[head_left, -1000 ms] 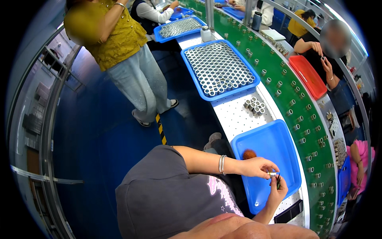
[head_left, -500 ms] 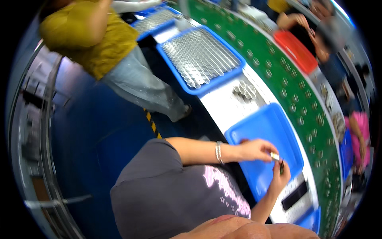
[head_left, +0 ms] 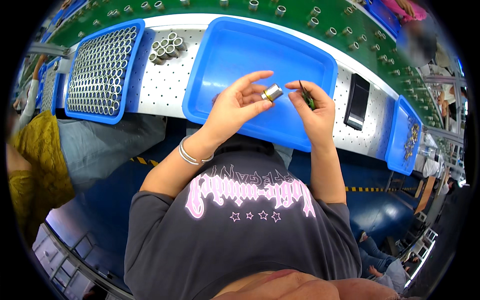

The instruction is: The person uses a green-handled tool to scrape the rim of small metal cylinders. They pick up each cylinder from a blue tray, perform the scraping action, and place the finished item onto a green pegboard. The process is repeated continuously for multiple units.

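Head view: left hand (head_left: 235,107) pinched a small metal cylinder (head_left: 272,92); right hand (head_left: 314,112) gripped dark tweezers (head_left: 306,96), above blue tray (head_left: 235,55) at bench's near edge.

A factory assembly line: a green conveyor belt (head_left: 280,22) carries metal cylinders past perforated white workbenches (head_left: 160,85), blue trays (head_left: 235,55) and seated co-workers.
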The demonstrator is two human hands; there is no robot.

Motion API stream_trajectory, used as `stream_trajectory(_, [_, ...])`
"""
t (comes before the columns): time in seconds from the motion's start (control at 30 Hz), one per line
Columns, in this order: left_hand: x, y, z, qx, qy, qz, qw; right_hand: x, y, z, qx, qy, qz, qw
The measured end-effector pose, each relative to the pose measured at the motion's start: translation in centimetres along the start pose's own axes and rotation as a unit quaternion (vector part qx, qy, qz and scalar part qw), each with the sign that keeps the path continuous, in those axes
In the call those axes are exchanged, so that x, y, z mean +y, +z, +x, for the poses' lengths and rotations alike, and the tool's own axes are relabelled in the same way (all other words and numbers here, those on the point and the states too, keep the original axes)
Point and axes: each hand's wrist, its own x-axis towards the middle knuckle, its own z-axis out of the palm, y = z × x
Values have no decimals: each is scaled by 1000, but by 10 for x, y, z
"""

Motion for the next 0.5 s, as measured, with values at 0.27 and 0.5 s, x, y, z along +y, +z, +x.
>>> stream_trajectory(0.27, [-1,2,8,4,26,36,999,-9,10,9,-56,-180,-236,953])
stream_trajectory(0.5, [9,-11,11,29,-63,-161,984,-5,5,14,-46,64,43,996])
